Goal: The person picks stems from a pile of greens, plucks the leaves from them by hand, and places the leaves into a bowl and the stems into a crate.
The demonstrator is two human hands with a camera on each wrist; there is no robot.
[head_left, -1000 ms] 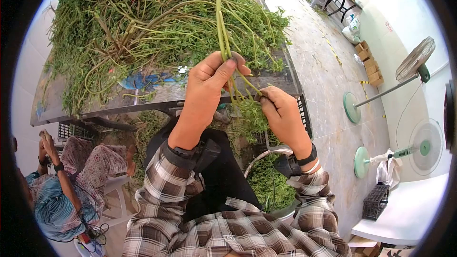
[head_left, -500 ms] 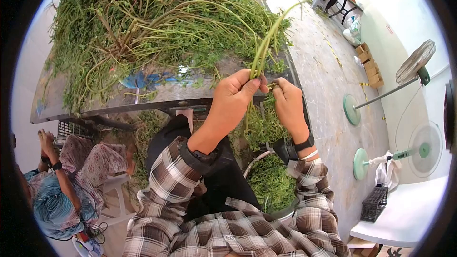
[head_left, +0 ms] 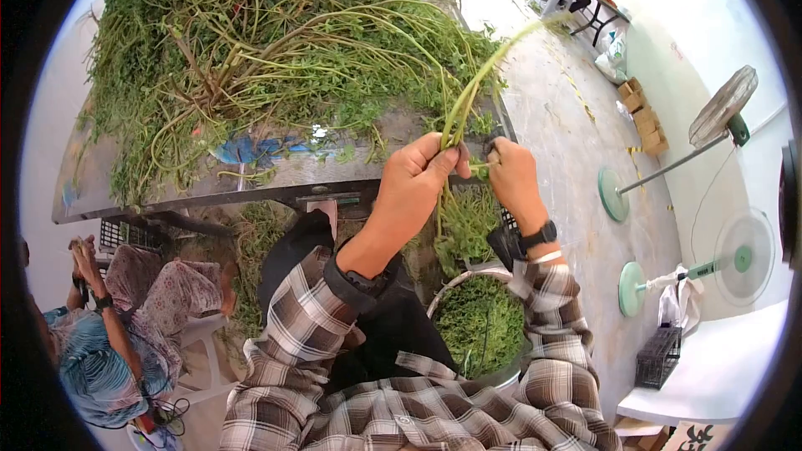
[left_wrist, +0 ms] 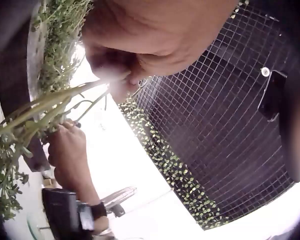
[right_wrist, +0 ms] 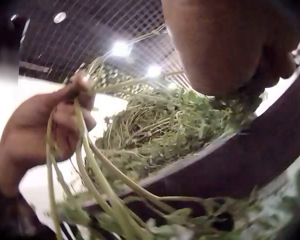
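In the head view my left hand (head_left: 413, 184) pinches a long green plant stalk (head_left: 478, 75) between thumb and fingers. Its thick bare end arcs up to the right, while leafy shoots (head_left: 464, 230) hang below the hand. My right hand (head_left: 515, 179), just to the right, has its fingers curled round a thin side shoot. That shoot (right_wrist: 135, 80) stretches between both hands in the right wrist view. Several stems (right_wrist: 97, 180) dangle from my left hand there. The left wrist view shows the stalk (left_wrist: 45, 103) running out from my fingers.
A large heap of cut greens (head_left: 276, 58) covers the dark table (head_left: 167, 200) ahead. A round tub (head_left: 434, 305) of leafy tips (head_left: 480, 326) stands below my right arm. To the left sits another person (head_left: 109, 334); fans (head_left: 743, 259) stand at right.
My left hand and the stalk moved right, the stalk's thick end swinging rightward. My right hand let the hanging shoots go and now pulls a side shoot slightly away.
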